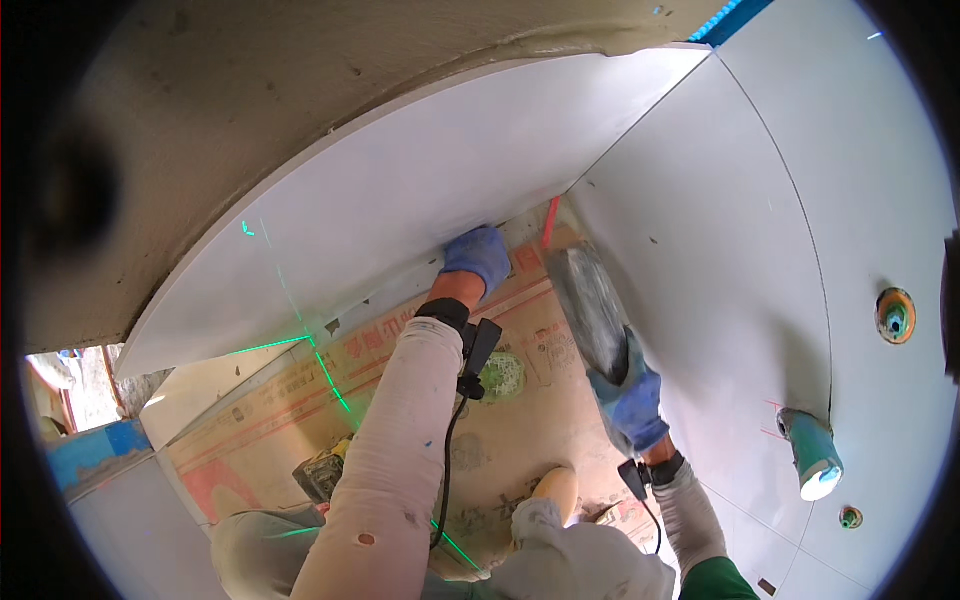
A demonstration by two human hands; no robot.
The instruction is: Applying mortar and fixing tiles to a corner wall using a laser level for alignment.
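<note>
A large white tile point(430, 150) stands against the wall, its upper edge bordered by grey mortar. At its lower edge is my left hand point(478, 258) in a blue glove, closed like a fist. Its fingertips are turned away, and whatever they hold is hidden. My right hand point(636, 402), also blue-gloved, grips a long grey trowel point(590, 305) with a smeared, shiny face. The trowel is tilted beside the right-hand tiled wall point(700, 230). A red strip point(551, 222) sticks up near the tile's lower right corner.
Printed cardboard point(530, 430) covers the floor, with a green patch point(503, 377) on it. A yellow-and-black tool point(322, 470) lies by my left leg. From the right wall juts a green pipe point(812, 455), near a round pipe opening point(895, 315). Green laser lines point(328, 375) cross tile and floor.
</note>
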